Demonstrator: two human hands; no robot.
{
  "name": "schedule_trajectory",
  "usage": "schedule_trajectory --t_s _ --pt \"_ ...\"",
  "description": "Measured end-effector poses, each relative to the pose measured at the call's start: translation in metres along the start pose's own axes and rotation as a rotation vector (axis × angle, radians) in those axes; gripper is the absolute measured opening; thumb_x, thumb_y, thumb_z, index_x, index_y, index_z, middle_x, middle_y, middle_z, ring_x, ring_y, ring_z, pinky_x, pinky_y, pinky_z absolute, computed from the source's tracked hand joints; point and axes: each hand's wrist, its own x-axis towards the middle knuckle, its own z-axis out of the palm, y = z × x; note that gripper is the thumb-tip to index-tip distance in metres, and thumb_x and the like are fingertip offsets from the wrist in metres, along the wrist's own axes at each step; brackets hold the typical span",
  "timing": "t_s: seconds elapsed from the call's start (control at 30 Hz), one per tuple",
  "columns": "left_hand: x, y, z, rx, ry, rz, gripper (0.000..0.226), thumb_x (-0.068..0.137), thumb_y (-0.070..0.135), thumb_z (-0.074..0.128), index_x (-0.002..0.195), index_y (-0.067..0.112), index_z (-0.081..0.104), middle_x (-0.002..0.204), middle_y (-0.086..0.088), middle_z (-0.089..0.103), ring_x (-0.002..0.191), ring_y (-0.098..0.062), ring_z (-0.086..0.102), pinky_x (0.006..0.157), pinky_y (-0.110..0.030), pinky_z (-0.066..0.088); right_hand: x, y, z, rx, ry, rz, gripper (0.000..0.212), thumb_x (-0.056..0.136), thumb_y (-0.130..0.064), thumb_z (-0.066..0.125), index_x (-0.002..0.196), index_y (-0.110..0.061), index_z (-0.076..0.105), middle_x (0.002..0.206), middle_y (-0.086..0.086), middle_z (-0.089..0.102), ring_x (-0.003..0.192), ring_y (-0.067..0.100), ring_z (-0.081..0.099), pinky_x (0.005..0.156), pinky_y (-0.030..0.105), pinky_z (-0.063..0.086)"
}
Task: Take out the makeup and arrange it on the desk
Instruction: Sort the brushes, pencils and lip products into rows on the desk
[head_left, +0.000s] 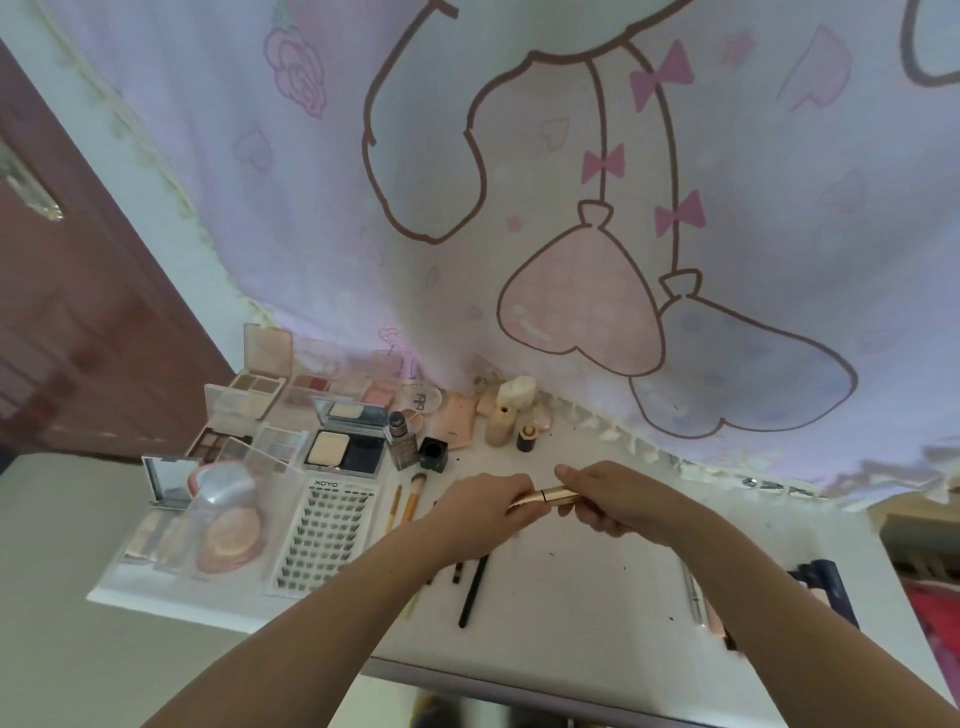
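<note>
Both forearms reach forward from the near edge and meet above the middle of the white desk (597, 597). The left hand (478, 512) is curled around the left end of a slim gold tube (545, 494), fingers wrapped over it with the knuckles up. The right hand (618, 501) grips the tube's right end, thumb lying along the top and fingers folded beneath. The tube is metallic, smooth and cylindrical, held roughly level between the two hands, above the desk surface. To the left lies a flat clear tray of false lashes (330, 535) in dark rows, and further left a clear plastic case holding a peach, heart-shaped compact (228, 540). Far of these sit open rectangular palettes with mirrored lids, among them a black powder compact (345, 452) with a pale pan. A glass foundation bottle (402, 441) stands upright beside a small black square pot (432, 453). Two brushes with yellow wooden handles (410, 501) lie just left of the left hand. A long black pencil (474, 590) lies under the left wrist. Cream-coloured tubes (501, 423) stand at the far edge. A thin printed curtain (571, 208) with pink hearts and bows hangs behind the desk.
</note>
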Motion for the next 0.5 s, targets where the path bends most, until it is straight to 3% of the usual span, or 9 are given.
schedule_trajectory --t_s 0.13,0.2,0.27,0.4,0.5 --pt "0.002 0.006 -0.005 -0.016 0.023 -0.005 0.028 0.097 0.048 0.037 0.093 0.023 0.049 0.068 0.008 0.049 0.064 -0.013 0.049 0.06 -0.027 0.039 -0.006 0.002 -0.009 0.131 -0.047 -0.08 0.016 0.093 -0.028 0.056 0.097 -0.013 0.059 0.078 0.001 0.06 0.068 0.01 0.053 0.055 0.02 0.044" --pt "0.002 0.009 -0.006 0.004 0.039 0.008 0.029 0.097 0.048 0.037 0.096 0.022 0.051 0.073 0.006 0.052 0.066 -0.014 0.05 0.061 -0.029 0.04 -0.011 0.002 -0.013 0.138 -0.068 -0.032 0.026 0.093 -0.038 0.054 0.101 -0.014 0.06 0.078 0.0 0.063 0.066 0.01 0.055 0.053 0.019 0.043" --pt "0.003 0.012 -0.006 0.023 0.052 0.024 0.031 0.097 0.048 0.038 0.098 0.02 0.052 0.076 0.004 0.055 0.069 -0.016 0.052 0.062 -0.031 0.04 -0.013 0.003 -0.013 0.085 -0.051 0.013 0.038 0.096 -0.046 0.044 0.095 -0.011 0.061 0.067 -0.001 0.058 0.054 0.009 0.049 0.049 0.018 0.037" --pt "0.004 0.015 -0.005 0.017 0.045 0.02 0.031 0.096 0.048 0.039 0.098 0.02 0.052 0.076 0.003 0.056 0.069 -0.017 0.053 0.065 -0.033 0.043 -0.015 0.007 -0.018 0.069 -0.062 -0.049 0.018 0.095 -0.028 0.053 0.101 -0.012 0.06 0.076 -0.001 0.062 0.066 0.008 0.055 0.056 0.019 0.043" --pt "0.005 0.019 -0.003 0.038 0.037 0.027 0.032 0.096 0.049 0.038 0.099 0.021 0.052 0.08 0.0 0.061 0.072 -0.019 0.057 0.067 -0.036 0.047 -0.019 0.008 -0.019 0.081 -0.069 -0.002 0.032 0.095 -0.041 0.049 0.101 -0.013 0.063 0.075 0.0 0.065 0.062 0.009 0.055 0.053 0.018 0.042"
